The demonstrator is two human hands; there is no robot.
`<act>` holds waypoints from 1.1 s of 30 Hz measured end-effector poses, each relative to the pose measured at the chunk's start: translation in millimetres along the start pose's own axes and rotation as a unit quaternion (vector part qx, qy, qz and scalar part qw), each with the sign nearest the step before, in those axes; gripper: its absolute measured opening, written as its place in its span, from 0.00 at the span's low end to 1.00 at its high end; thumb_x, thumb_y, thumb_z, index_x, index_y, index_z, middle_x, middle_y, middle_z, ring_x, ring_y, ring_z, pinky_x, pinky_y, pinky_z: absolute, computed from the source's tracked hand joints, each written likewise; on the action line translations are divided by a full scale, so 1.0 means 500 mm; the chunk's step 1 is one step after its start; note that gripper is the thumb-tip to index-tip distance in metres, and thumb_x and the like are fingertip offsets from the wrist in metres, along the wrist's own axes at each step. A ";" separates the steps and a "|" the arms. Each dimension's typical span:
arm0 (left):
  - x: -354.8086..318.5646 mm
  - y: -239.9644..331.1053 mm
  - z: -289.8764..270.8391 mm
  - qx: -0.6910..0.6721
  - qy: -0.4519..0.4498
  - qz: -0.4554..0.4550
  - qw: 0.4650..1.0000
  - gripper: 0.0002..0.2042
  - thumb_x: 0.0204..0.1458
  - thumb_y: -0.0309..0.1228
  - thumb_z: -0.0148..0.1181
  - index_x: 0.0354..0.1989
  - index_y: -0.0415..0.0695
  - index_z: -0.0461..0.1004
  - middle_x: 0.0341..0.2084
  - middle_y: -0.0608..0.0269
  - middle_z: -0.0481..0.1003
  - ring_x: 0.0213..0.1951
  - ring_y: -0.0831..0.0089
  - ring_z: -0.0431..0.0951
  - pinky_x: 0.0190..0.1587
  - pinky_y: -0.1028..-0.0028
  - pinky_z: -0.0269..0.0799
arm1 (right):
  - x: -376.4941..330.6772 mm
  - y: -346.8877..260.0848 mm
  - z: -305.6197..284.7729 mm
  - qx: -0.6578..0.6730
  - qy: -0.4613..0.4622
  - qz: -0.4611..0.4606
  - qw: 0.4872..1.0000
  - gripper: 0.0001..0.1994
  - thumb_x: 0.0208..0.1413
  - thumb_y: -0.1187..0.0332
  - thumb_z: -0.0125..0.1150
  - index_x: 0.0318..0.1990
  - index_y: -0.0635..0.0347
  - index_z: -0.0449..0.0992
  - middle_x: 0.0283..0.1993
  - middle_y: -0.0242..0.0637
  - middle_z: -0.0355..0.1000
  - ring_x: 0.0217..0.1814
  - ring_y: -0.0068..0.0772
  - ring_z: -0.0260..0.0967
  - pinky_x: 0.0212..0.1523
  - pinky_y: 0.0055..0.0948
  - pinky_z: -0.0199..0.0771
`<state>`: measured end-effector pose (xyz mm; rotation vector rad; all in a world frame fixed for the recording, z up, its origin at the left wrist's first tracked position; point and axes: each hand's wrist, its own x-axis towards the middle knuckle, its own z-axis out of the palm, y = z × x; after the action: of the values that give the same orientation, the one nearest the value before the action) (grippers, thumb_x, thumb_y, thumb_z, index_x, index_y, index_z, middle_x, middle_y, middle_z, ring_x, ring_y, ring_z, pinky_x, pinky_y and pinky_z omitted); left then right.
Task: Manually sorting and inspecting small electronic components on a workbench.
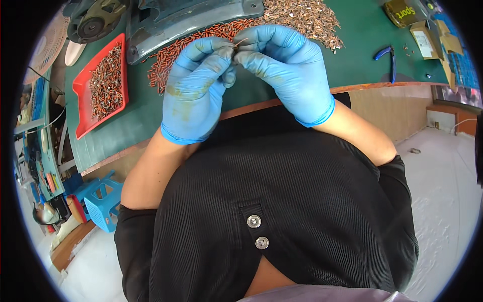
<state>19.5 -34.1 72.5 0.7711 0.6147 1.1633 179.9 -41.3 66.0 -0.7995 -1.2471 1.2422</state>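
Observation:
Both my hands wear blue gloves with dark, soiled fingertips and meet above the near part of the green table. Between them is a thin copper-coloured wire piece; most of it is hidden by the fingers. My left hand is closed, thumb and forefinger pinched at one end of the piece. Closed in a pinch too, my right hand grips the other end. Just beyond the hands lies a heap of small orange-red parts. A heap of copper and silver-coloured bits spreads behind the right hand.
A red tray of small parts stands at left. Behind the hands is a grey metal block, with a dark machine beside it. Blue-handled pliers and an opened cardboard box are at right. A blue stool stands lower left.

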 end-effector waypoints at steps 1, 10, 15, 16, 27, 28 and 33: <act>0.000 -0.003 0.000 -0.001 -0.001 0.000 1.000 0.07 0.55 0.22 0.55 0.42 0.37 0.72 0.30 0.63 0.73 0.29 0.77 0.69 0.36 0.80 0.66 | 0.000 -0.001 0.001 -0.001 0.000 -0.001 1.000 0.11 0.53 0.82 0.59 0.44 0.66 0.74 0.41 0.35 0.75 0.44 0.23 0.72 0.49 0.22 0.73; -0.006 0.007 -0.001 0.276 -0.004 0.027 0.961 0.06 0.53 0.24 0.58 0.39 0.38 0.75 0.29 0.66 0.75 0.30 0.81 0.72 0.36 0.82 0.68 | 0.004 0.012 -0.005 0.052 0.000 -0.005 0.999 0.08 0.55 0.80 0.58 0.42 0.66 0.74 0.41 0.36 0.74 0.44 0.23 0.72 0.48 0.21 0.73; -0.004 0.020 -0.001 0.366 0.013 0.062 0.928 0.09 0.53 0.22 0.57 0.43 0.36 0.74 0.31 0.65 0.75 0.32 0.80 0.73 0.38 0.81 0.69 | 0.013 0.006 -0.011 -0.111 0.040 -0.006 0.993 0.08 0.52 0.77 0.61 0.40 0.63 0.78 0.32 0.32 0.75 0.31 0.17 0.69 0.35 0.19 0.73; -0.001 0.023 -0.004 0.362 0.003 0.054 0.931 0.09 0.53 0.22 0.57 0.43 0.36 0.74 0.31 0.65 0.76 0.32 0.80 0.74 0.38 0.80 0.69 | 0.015 0.014 -0.013 -0.117 0.034 -0.030 0.992 0.08 0.51 0.76 0.62 0.40 0.63 0.78 0.31 0.32 0.75 0.31 0.17 0.69 0.35 0.18 0.73; -0.001 0.032 -0.014 0.397 -0.025 0.070 0.915 0.08 0.54 0.23 0.57 0.41 0.36 0.76 0.30 0.64 0.76 0.30 0.80 0.74 0.35 0.81 0.69 | 0.018 0.013 -0.012 -0.101 0.000 0.074 0.992 0.06 0.47 0.73 0.64 0.34 0.61 0.77 0.29 0.39 0.74 0.30 0.31 0.72 0.34 0.26 0.73; 0.001 0.036 -0.015 0.405 -0.027 0.064 0.912 0.07 0.54 0.23 0.57 0.40 0.36 0.76 0.29 0.65 0.76 0.29 0.81 0.73 0.35 0.82 0.68 | 0.020 0.011 -0.012 -0.056 -0.021 0.137 0.989 0.05 0.45 0.73 0.64 0.31 0.61 0.76 0.28 0.43 0.73 0.33 0.40 0.72 0.35 0.29 0.72; 0.038 0.065 -0.052 0.470 0.047 0.111 0.874 0.07 0.51 0.28 0.61 0.34 0.36 0.77 0.25 0.67 0.76 0.26 0.81 0.73 0.31 0.81 0.68 | 0.014 -0.005 -0.022 -0.427 -0.037 -0.128 0.894 0.05 0.47 0.75 0.63 0.33 0.62 0.75 0.27 0.43 0.73 0.29 0.35 0.73 0.31 0.27 0.72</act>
<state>-13.3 -3.9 82.1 1.6510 1.2310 1.0815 190.4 -33.4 68.0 -1.1579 -1.9257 0.4675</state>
